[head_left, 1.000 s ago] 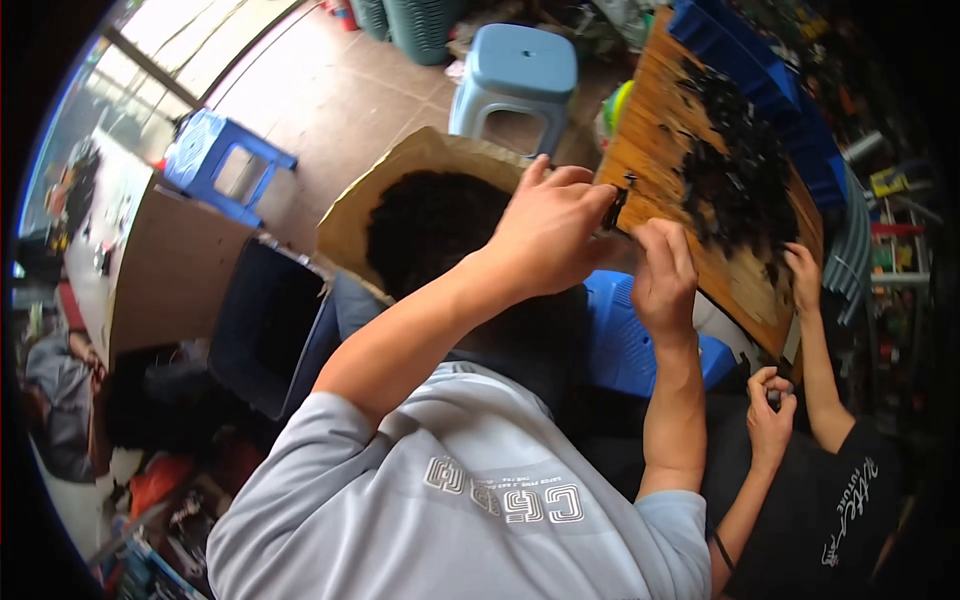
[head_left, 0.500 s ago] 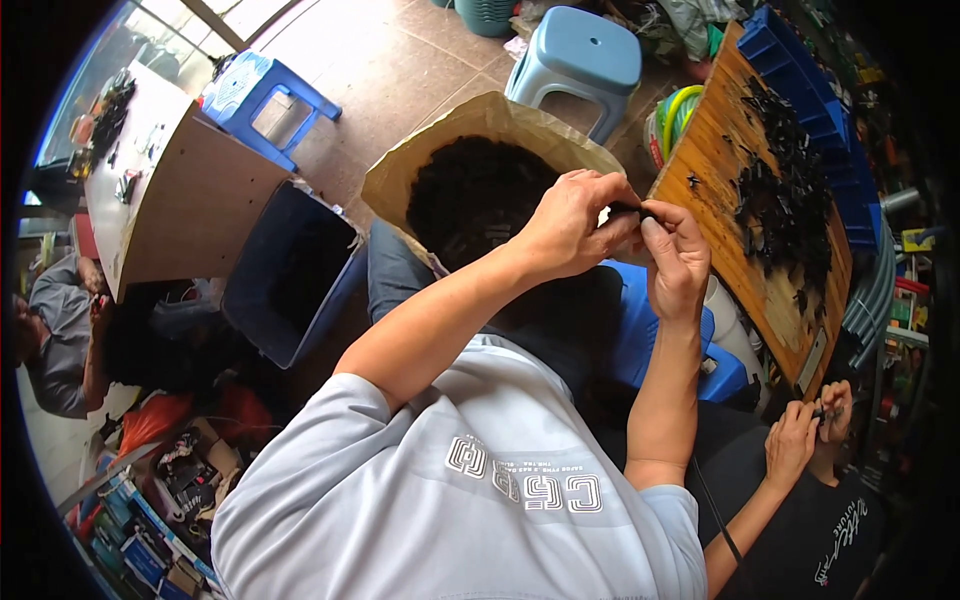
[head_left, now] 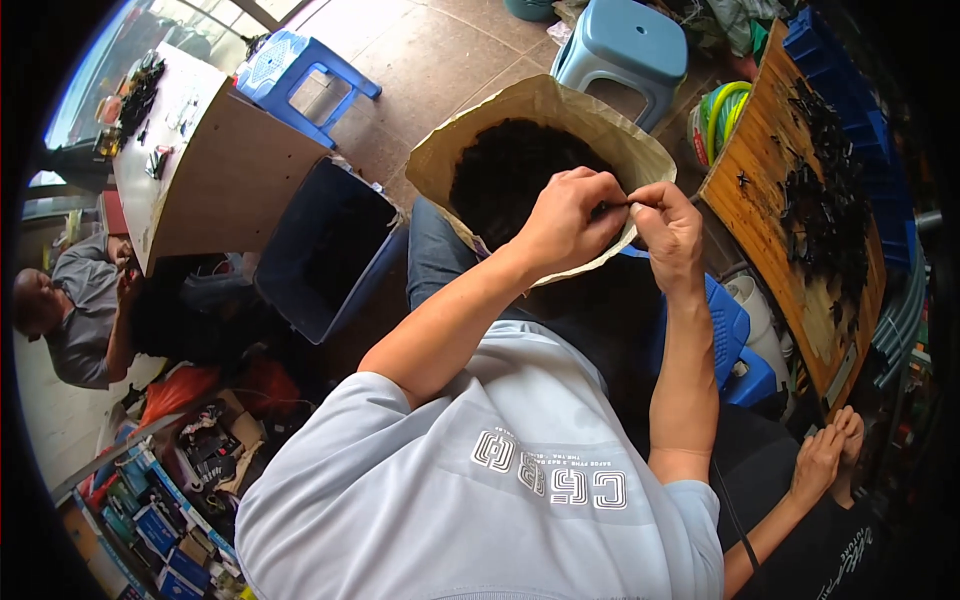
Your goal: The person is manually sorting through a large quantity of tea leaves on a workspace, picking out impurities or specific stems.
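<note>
The left hand and the right hand meet with their fingertips and pinch together one small dark piece — both grips are closed on it, but its exact shape is hidden by the fingers. In this view the piece appears in front of the right side of a paper sack, inside its rim. In the sack lie many black pieces.

To the right stands a wooden table. A heap of black parts is spread along its right edge, beside a blue tray; one loose part lies nearer to the left edge. At the near corner of this table are a co-worker's hands — what they hold, I cannot tell. A light blue stool stands behind the sack, and a dark blue bin to its left.
</note>
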Tool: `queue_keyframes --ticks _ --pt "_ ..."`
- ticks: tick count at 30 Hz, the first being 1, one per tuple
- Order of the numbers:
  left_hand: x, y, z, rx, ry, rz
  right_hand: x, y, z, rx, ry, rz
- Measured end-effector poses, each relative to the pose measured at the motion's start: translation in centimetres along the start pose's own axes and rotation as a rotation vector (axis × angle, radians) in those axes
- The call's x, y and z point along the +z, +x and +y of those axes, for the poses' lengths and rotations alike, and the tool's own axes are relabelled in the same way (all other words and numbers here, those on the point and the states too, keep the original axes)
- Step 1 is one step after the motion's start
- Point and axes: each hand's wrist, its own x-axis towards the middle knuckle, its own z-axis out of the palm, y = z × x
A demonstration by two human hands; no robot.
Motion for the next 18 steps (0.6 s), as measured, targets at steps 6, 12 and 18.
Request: queue_keyframes --ticks 6,12,18 --pt "-1.0 1.1 0.2 -0.476 -0.591 -0.041 0.7 -0.5 -1.3 -0.127 0.168 0.099" --pt "-0.7 0.6 -0.7 -0.626 -1.048 -0.103 -0.4 -2.5 0.3 -0.092 0.018 -0.012" --pt "0.1 0.8 -0.7 -0.686 -1.127 -0.113 -0.4 -2.2 0.3 -0.134 0.124 0.045"
